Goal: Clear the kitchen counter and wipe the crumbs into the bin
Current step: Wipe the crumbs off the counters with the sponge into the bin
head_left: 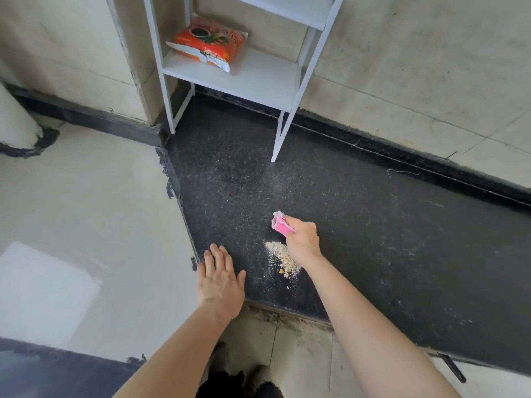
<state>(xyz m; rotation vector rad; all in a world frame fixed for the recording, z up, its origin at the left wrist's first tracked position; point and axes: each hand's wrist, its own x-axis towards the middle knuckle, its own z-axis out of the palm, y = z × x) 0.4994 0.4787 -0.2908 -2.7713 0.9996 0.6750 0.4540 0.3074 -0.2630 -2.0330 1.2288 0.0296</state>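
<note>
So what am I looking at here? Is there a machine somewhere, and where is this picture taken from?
There is no machine here. A person works with two bare hands, and the single picture comes from a camera worn on the head, looking forward and down, so the arms reach in from the bottom edge. The left hand lies flat, fingers straight, on the near corner of the dark speckled counter. The right hand has its grip round a bunched pink cloth, right beside a small pile of pale crumbs. At the back of the counter stands a white shelf rack with an orange packet lying on its shelf.
</note>
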